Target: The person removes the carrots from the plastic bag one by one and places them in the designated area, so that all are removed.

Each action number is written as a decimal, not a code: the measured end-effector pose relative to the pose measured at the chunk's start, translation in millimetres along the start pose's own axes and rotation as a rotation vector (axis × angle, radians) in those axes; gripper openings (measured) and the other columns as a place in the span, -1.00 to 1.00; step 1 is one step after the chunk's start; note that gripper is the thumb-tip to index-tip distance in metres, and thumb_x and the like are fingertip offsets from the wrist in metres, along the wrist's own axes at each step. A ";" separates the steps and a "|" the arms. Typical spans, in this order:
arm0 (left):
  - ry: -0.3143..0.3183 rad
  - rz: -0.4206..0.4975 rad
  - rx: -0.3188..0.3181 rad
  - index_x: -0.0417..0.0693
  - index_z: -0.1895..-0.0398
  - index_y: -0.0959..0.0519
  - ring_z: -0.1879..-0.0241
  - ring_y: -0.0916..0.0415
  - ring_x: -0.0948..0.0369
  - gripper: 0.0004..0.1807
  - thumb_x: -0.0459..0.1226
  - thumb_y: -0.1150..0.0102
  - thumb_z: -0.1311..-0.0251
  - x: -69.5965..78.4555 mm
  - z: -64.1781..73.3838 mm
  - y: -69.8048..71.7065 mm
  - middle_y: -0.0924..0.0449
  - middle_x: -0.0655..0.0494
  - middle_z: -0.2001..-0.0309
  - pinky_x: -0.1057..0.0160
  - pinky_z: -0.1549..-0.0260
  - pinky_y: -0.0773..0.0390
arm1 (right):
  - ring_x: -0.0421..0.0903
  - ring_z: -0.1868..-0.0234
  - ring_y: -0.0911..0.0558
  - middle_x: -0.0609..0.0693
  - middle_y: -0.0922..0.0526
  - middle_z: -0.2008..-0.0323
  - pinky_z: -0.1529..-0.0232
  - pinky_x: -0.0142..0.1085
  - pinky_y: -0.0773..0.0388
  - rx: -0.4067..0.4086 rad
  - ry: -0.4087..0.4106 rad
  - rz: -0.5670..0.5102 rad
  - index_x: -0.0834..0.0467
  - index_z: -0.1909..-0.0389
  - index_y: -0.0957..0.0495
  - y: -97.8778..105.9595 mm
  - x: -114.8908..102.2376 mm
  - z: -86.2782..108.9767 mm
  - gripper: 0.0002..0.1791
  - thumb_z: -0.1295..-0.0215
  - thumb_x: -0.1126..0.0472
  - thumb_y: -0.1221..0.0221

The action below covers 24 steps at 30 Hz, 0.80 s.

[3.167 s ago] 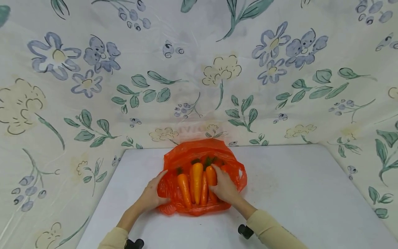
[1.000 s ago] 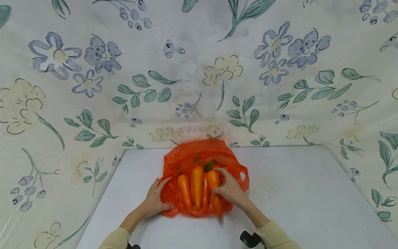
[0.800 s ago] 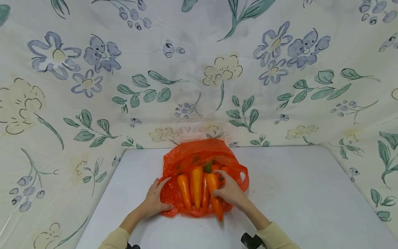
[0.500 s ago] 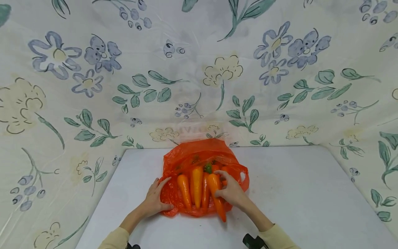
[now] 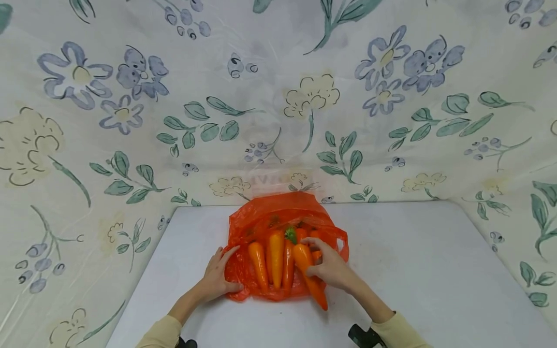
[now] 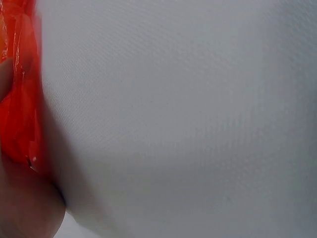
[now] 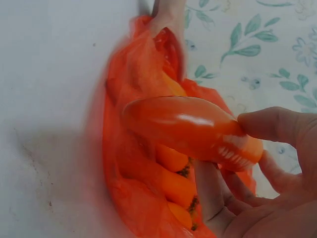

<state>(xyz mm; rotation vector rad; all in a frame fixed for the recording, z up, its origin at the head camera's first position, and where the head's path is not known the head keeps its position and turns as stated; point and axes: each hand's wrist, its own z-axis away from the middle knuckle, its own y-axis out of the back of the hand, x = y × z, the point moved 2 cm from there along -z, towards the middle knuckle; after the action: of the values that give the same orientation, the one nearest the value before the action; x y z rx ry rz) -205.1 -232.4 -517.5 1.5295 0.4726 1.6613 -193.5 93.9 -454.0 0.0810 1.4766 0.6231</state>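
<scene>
Carrots [image 5: 276, 261] in bag [image 5: 283, 205], bag on table [image 5: 413, 270], sheet [image 5: 270, 96] behind table

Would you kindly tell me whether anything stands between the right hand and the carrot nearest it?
Nothing visible does: the right hand pinches the carrot directly, with the red bag beneath it, not between them.

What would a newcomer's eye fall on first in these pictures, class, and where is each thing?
Probably the red-orange plastic bag on the white table, with orange carrots lying in it. Next comes the held carrot, gripped by the right hand at the bag's right side. Behind the table, a floral covering fills the background.
</scene>
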 end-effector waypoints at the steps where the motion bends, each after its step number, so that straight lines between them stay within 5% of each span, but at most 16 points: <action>1: 0.000 -0.001 0.000 0.16 -0.55 -0.02 -0.50 0.42 -0.29 0.13 -0.03 -0.46 0.12 -0.1 0.0 0.0 0.31 -0.32 -0.54 -0.53 -0.28 0.12 | 0.02 0.08 -0.51 0.12 -0.44 -0.16 0.12 -0.17 -0.64 -0.004 0.004 -0.005 0.01 -0.28 -0.37 1.6 -0.4 0.4 -0.34 -0.12 0.33 -0.30; 24: 0.003 -0.008 0.012 0.14 -0.54 -0.03 -0.50 0.41 -0.32 0.12 -0.05 -0.44 0.13 -0.2 -0.6 -1.4 0.31 -0.33 -0.54 -0.54 -0.28 0.14 | 0.03 0.18 -0.55 0.18 -0.40 -0.24 0.38 -0.25 -0.64 0.134 0.070 -0.200 0.01 -0.37 -0.27 28.5 -4.3 16.1 -0.29 -0.18 0.36 -0.21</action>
<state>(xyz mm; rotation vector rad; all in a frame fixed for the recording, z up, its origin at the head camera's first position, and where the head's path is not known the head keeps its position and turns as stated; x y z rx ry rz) -205.2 -231.5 -518.8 1.5316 0.4907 1.6576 -187.9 121.1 -436.3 0.0153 1.5712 0.3684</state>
